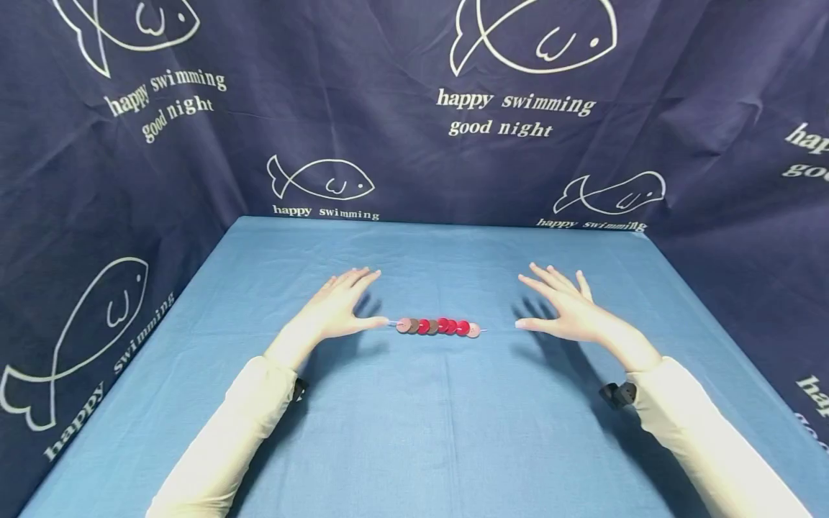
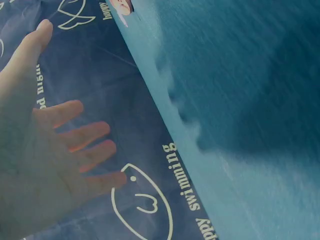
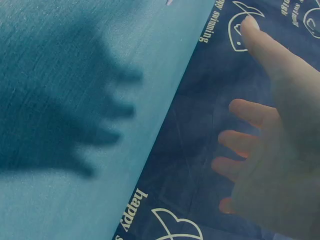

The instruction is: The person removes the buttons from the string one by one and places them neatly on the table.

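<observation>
A short row of round discs (image 1: pixel 438 326), pink, brown and red, threaded on a thin rod or string, lies on the blue tablecloth (image 1: pixel 414 424) at the middle. My left hand (image 1: pixel 342 308) hovers just left of the row with straight spread fingers, its thumb tip close to the row's left end. To the right of the row my right hand (image 1: pixel 562 308) is held flat and spread, a short gap away from it. Neither hand holds anything. The wrist views show each open palm, left hand (image 2: pixel 45 165) and right hand (image 3: pixel 275 165), above the cloth.
Dark navy curtains (image 1: pixel 414 108) printed with white fish and lettering close off the table at the back and both sides. The table's edges meet the curtains on the left and right. Hand shadows fall on the tablecloth (image 3: pixel 75 125).
</observation>
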{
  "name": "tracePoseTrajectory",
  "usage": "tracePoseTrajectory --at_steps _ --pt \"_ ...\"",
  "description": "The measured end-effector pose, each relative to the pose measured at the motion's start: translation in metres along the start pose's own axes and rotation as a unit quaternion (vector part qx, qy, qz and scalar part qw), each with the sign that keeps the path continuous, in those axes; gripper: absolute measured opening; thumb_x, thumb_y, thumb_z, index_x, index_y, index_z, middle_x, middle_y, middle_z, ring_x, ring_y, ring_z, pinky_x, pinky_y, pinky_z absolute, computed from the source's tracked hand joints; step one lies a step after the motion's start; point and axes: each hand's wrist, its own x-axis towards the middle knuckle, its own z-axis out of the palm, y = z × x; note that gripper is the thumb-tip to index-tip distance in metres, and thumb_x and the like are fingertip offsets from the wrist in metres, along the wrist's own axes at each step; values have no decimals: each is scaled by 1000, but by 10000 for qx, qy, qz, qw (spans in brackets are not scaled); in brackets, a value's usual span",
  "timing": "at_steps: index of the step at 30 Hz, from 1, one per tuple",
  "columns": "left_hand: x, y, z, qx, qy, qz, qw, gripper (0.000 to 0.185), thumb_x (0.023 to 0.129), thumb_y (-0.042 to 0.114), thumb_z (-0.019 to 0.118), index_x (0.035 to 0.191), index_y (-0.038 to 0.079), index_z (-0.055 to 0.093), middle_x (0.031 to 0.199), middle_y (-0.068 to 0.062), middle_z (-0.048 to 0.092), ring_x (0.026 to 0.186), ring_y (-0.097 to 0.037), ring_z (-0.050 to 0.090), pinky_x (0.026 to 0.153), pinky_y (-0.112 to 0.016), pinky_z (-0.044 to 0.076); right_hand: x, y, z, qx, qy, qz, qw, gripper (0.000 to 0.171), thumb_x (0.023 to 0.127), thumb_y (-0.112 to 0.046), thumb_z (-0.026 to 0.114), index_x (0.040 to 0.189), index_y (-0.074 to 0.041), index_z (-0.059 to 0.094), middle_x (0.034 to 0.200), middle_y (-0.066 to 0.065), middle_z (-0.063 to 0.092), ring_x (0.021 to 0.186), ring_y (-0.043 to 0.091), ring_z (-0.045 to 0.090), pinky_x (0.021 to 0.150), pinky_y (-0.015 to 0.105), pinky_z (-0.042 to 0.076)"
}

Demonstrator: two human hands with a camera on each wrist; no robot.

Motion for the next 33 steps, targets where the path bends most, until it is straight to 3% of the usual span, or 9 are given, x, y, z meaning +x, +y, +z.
tracePoseTrajectory --at_steps 7,12,15,24,33 --pt "5 4 -1 -378 69 371 9986 75 81 55 63 140 13 44 138 -13 47 128 -31 44 104 -46 36 6 0 6 -21 445 -324 9985 71 82 -40 68 139 -7 42 146 18 36 137 41 27 108 64 1" --pt "9 7 1 -596 -12 582 9965 63 85 45 63 133 7 50 131 -15 52 123 -31 49 103 -44 38 11 2 11 207 948 -823 9919 60 83 -27 70 132 1 49 134 21 48 125 38 43 106 57 25" --pt "10 7 2 -678 -31 712 9951 57 87 40 63 130 4 53 127 -15 55 119 -30 53 101 -42 40 13 1 12 371 1037 -928 9896 57 83 -25 69 130 1 51 128 19 52 121 36 48 101 51 35" --pt "16 6 8 -870 30 1115 9899 40 88 26 63 116 -2 60 112 -15 64 99 -26 62 88 -38 49 21 -2 20 500 1113 -1267 9844 45 83 -19 70 123 -1 58 112 15 63 101 28 60 89 46 45" --pt "18 7 13 -1101 147 1213 9864 24 88 20 63 101 1 67 95 -10 68 84 -19 64 77 -30 51 28 -7 28 618 1272 -1615 9767 30 82 -15 70 110 -3 66 104 10 66 93 24 62 83 42 48"
